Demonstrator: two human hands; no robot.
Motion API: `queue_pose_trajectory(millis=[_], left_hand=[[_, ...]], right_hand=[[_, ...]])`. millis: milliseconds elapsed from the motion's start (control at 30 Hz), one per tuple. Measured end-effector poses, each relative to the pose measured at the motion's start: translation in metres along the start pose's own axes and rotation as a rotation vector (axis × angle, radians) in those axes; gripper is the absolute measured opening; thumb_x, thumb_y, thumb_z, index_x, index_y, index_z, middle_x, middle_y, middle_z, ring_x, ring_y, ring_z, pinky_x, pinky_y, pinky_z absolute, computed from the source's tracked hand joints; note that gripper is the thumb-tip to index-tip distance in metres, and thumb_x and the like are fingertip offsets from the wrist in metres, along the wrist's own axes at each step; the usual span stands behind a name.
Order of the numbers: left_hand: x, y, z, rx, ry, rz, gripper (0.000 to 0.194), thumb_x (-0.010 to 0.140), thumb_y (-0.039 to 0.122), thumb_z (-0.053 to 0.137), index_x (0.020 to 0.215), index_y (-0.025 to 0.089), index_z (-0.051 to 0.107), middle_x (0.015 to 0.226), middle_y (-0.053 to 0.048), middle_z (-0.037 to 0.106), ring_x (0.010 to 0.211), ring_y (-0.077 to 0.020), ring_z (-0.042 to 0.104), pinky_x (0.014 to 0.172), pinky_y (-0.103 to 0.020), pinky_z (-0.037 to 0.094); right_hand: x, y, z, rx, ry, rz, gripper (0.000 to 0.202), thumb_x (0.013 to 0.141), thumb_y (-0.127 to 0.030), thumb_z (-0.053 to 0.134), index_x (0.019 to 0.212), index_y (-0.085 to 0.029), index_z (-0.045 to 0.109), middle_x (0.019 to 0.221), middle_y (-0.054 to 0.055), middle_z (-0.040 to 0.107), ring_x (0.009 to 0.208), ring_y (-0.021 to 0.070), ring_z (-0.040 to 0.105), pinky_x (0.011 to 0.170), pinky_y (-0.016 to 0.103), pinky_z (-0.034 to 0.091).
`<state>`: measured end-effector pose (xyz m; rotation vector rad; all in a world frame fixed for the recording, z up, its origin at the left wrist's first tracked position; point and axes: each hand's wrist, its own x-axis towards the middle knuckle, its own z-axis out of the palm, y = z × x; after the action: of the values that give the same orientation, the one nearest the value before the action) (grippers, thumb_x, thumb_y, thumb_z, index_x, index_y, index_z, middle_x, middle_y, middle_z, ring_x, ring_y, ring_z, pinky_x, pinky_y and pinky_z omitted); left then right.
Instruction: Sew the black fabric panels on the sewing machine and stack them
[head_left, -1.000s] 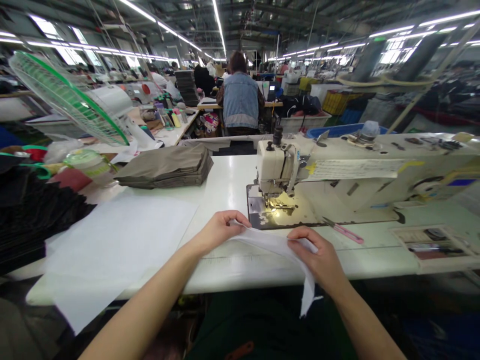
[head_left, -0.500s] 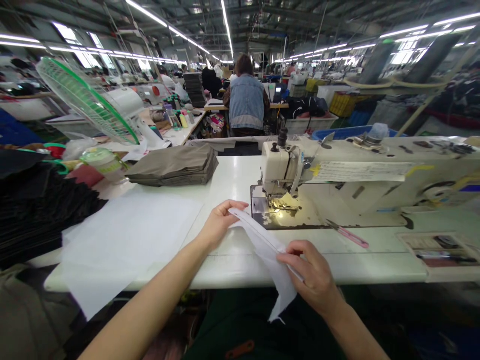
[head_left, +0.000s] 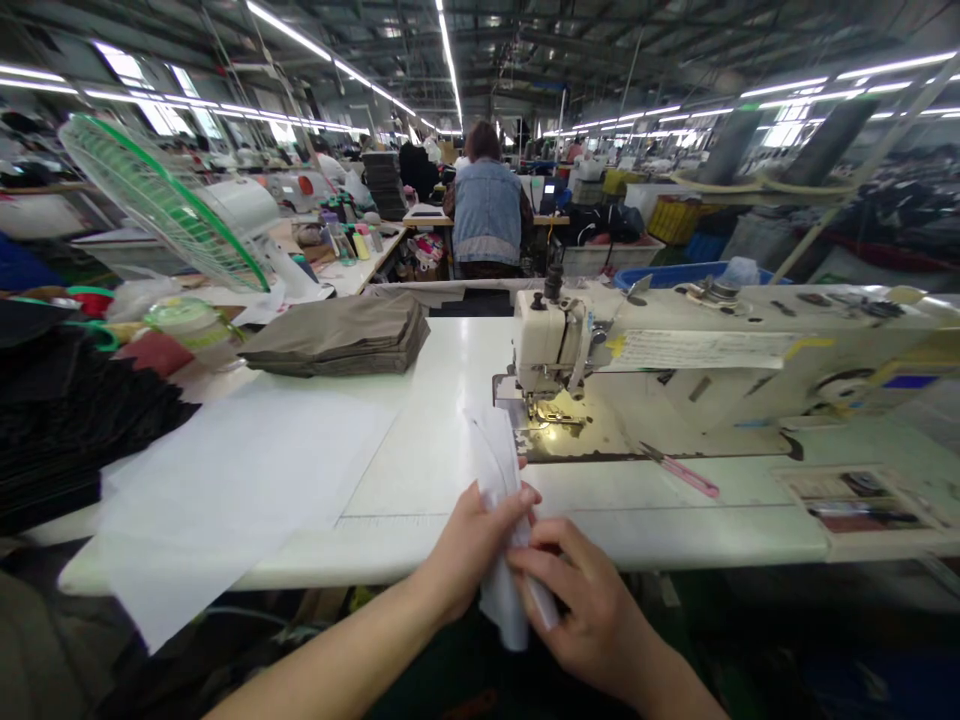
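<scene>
A narrow folded white fabric piece (head_left: pixel 495 455) stands over the table's front edge, its top end just left of the needle plate. My left hand (head_left: pixel 480 535) pinches it about midway, thumb on top. Close beside, my right hand (head_left: pixel 585 595) has its fingers closed on the lower right part of the same piece. The sewing machine (head_left: pixel 551 345) is just beyond, its lamp lighting the metal plate. Pink-handled thread snips (head_left: pixel 682 470) lie right of my hands. White sheets (head_left: pixel 247 480) are spread on the left, overhanging the front edge.
A stack of grey-brown fabric (head_left: pixel 337 335) sits behind the white sheets, with dark cloth (head_left: pixel 67 420) piled at far left. A green-rimmed fan (head_left: pixel 165 200) stands behind. An inset tray (head_left: pixel 862 510) is at right. A person in a denim vest (head_left: pixel 487 215) sits ahead.
My left hand has moved right and down along the white piece, close to my right hand. The piece now points upward instead of slanting between the hands. The view has shifted slightly.
</scene>
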<state>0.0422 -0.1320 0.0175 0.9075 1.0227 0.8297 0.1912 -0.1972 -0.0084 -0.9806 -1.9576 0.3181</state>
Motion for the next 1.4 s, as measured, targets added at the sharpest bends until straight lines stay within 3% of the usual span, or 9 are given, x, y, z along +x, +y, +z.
queue_pose_trajectory(millis=[67,233,300,400,467,567,667,900,1400], left_hand=[[0.004,0.007,-0.006,0.093,-0.087,-0.025,0.053,0.071,0.039,0.083,0.116,0.016,0.066,0.088,-0.003,0.072,0.082,-0.019,0.067,0.079,-0.029,0.051],[0.014,0.023,-0.023,0.311,-0.658,-0.322,0.053,0.065,0.035,0.086,0.111,0.016,0.068,0.085,-0.004,0.073,0.059,-0.0139,0.061,0.061,-0.028,0.051],[0.017,0.026,-0.025,0.365,-0.79,-0.375,0.049,0.067,0.033,0.085,0.111,0.017,0.069,0.092,-0.006,0.075,0.062,-0.0141,0.063,0.061,-0.027,0.052],[0.025,0.034,-0.024,0.457,-0.908,-0.39,0.043,0.071,0.033,0.08,0.111,0.019,0.07,0.099,-0.006,0.076,0.067,-0.0163,0.066,0.065,-0.028,0.053],[0.032,0.043,-0.023,0.6,-0.88,-0.248,0.045,0.07,0.03,0.078,0.114,0.021,0.071,0.108,-0.005,0.075,0.082,-0.0207,0.069,0.078,-0.031,0.054],[0.045,0.057,-0.024,0.837,-0.649,0.125,0.053,0.07,0.022,0.074,0.123,0.025,0.069,0.123,-0.002,0.071,0.11,-0.0258,0.065,0.099,-0.033,0.046],[0.063,0.059,-0.029,0.865,-0.443,0.279,0.04,0.076,0.029,0.069,0.116,0.023,0.072,0.117,-0.003,0.073,0.108,-0.0258,0.064,0.098,-0.033,0.045],[0.097,0.033,-0.037,0.595,-0.205,0.107,0.043,0.07,0.058,0.071,0.076,0.016,0.069,0.069,0.0,0.066,0.065,-0.0168,0.057,0.06,-0.025,0.041],[0.098,0.029,-0.039,0.469,-0.235,0.057,0.044,0.074,0.059,0.068,0.084,0.017,0.067,0.075,-0.001,0.067,0.068,-0.0168,0.058,0.064,-0.026,0.042]], right_hand=[[0.004,-0.003,-0.009,0.094,-0.002,0.043,0.036,0.091,-0.027,0.062,0.126,-0.022,0.06,0.106,0.01,0.06,0.097,0.0236,0.062,0.083,0.036,0.058],[0.017,0.014,-0.036,0.062,0.319,0.357,0.043,0.089,-0.036,0.067,0.13,-0.028,0.057,0.134,0.01,0.053,0.119,0.0269,0.054,0.093,0.041,0.052],[0.021,0.024,-0.043,0.192,0.219,0.46,0.038,0.086,-0.041,0.07,0.121,-0.027,0.064,0.133,0.009,0.056,0.122,0.0277,0.053,0.098,0.042,0.049],[0.025,0.034,-0.049,0.402,0.012,0.617,0.028,0.083,-0.045,0.072,0.101,-0.024,0.068,0.1,0.003,0.067,0.091,0.0217,0.063,0.08,0.033,0.051],[0.026,0.039,-0.051,0.406,0.032,0.712,0.03,0.08,-0.049,0.074,0.09,-0.022,0.068,0.082,0.0,0.066,0.075,0.0189,0.061,0.069,0.029,0.048],[0.026,0.05,-0.054,0.279,0.27,0.786,0.034,0.077,-0.054,0.074,0.079,-0.021,0.067,0.077,0.0,0.066,0.076,0.0201,0.059,0.072,0.03,0.045],[0.024,0.065,-0.054,0.182,0.434,0.844,0.039,0.076,-0.059,0.071,0.08,-0.02,0.067,0.075,0.0,0.065,0.074,0.021,0.058,0.071,0.031,0.043],[0.021,0.086,-0.046,0.101,0.479,0.869,0.043,0.077,-0.063,0.066,0.081,-0.02,0.069,0.079,0.004,0.069,0.082,0.0263,0.061,0.076,0.035,0.046],[0.024,0.083,-0.045,0.014,0.499,0.939,0.045,0.081,-0.064,0.057,0.086,-0.021,0.067,0.087,0.006,0.07,0.09,0.0278,0.06,0.083,0.037,0.046]])
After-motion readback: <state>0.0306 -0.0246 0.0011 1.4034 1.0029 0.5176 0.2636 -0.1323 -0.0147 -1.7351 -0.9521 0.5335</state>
